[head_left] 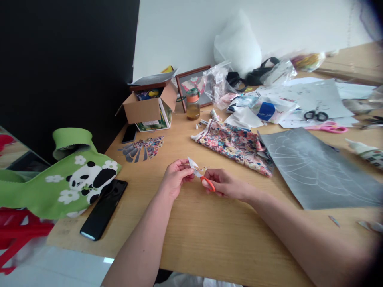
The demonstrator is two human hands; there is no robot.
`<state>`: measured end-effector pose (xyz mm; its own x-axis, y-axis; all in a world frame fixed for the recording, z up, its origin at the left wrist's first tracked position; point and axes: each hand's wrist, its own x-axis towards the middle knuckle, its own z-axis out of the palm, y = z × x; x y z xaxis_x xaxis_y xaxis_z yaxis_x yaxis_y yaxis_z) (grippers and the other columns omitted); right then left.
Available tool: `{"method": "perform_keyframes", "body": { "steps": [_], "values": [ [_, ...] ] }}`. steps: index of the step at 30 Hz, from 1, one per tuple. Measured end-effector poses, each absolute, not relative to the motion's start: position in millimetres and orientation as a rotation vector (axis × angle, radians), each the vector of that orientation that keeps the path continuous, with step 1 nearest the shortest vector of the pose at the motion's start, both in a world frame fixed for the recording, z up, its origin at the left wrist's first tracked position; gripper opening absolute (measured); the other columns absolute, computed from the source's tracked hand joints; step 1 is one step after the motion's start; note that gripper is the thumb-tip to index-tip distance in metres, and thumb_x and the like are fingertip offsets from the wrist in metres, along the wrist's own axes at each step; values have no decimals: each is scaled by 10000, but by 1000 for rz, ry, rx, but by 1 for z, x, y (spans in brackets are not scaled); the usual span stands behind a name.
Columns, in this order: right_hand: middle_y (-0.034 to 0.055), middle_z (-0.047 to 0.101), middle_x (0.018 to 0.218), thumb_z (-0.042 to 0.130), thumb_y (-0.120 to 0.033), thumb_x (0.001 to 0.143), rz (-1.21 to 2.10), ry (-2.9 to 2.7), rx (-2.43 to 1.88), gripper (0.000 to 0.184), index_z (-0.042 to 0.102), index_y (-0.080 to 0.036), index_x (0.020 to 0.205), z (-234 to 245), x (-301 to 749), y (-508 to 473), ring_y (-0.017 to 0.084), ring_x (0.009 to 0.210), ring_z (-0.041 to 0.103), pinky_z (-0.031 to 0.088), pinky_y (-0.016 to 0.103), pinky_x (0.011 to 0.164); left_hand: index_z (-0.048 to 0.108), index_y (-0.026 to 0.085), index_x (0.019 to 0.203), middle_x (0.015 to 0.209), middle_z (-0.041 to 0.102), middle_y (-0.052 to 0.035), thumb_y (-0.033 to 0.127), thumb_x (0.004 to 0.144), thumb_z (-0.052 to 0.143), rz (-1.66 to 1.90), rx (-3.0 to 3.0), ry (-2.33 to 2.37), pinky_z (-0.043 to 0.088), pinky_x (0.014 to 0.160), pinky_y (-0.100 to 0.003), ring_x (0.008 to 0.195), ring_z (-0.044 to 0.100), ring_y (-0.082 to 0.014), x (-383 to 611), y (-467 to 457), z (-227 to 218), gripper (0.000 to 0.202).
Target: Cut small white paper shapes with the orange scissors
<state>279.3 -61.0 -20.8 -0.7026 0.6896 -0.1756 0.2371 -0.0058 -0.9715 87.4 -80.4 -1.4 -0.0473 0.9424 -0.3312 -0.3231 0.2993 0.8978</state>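
Observation:
Near the middle of the table, my left hand [177, 178] pinches a small pale piece [192, 162]; whether it is paper or cloth I cannot tell. My right hand [223, 183] is closed around the orange handles of small scissors [208, 183], whose blades point left at that piece. Tiny scraps [205, 169] lie just beyond the blades. Farther left, cut floral and grey pieces [143, 148] are laid out in a fan. Folded floral fabric [235, 144] rests beyond my right hand, beside a grey sheet [317, 167] with white curved lines.
At left are a black phone [104, 209] and a green panda knit [80, 175] hanging over the table edge. An open carton [149, 109], a lidded jar [193, 105] and a frame [181, 81] stand behind. Pink scissors [332, 127], black-handled scissors [316, 115] and a bottle [366, 150] lie right.

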Motion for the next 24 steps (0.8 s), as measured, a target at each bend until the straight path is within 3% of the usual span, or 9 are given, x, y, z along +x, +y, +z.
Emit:
{"method": "perform_keyframes", "body": {
  "steps": [24],
  "values": [
    [-50, 489, 573, 621, -715, 781, 1760, -1913, -954, 537, 527, -187, 763, -14, 278, -63, 75, 455, 381, 280, 210, 408, 640, 111, 909, 710, 705, -50, 123, 554, 797, 1189, 700, 1196, 467, 551, -222, 550, 600, -108, 88, -80, -2, 388]
  ]
}}
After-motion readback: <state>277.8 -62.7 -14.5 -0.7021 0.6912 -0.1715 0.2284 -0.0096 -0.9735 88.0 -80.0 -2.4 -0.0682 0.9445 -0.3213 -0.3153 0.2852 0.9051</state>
